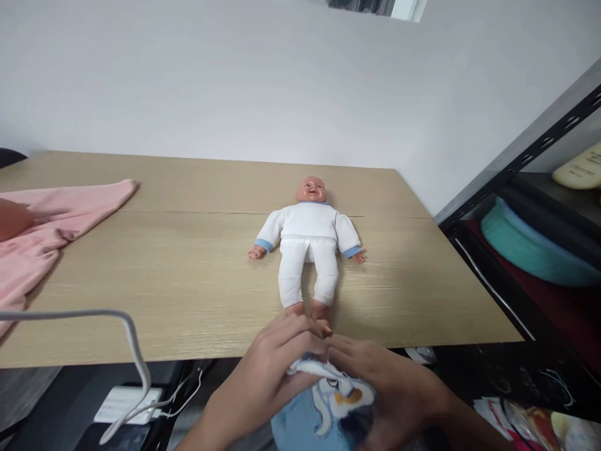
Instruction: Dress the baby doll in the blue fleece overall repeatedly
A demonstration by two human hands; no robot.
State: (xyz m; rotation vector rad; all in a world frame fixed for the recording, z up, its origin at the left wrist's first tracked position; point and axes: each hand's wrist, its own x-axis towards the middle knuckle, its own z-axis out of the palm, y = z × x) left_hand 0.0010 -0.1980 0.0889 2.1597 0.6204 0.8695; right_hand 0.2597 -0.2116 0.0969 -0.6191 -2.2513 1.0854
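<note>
A blue cloth (300, 419) with a white, orange and dark printed figure is bunched up between my two hands, just off the table's front edge. My left hand (277, 357) has its fingers closed over the top of the cloth. From the other side my right hand (385, 388) grips it, its fingertips meeting the left ones. Whether the cloth is a garment I cannot tell. Right behind my hands a baby doll (308, 220) lies on its back, dressed in a white top and white trousers with blue cuffs. Its bare feet are partly hidden by my fingers.
The wooden table (188, 269) carries a pink cloth (70, 216) at the left with a rounded brown object (14, 219) on it. A grey cable (136, 351) loops in front, near a white adapter (126, 404). At the right stands a black shelf (526, 156) with a teal item (530, 250).
</note>
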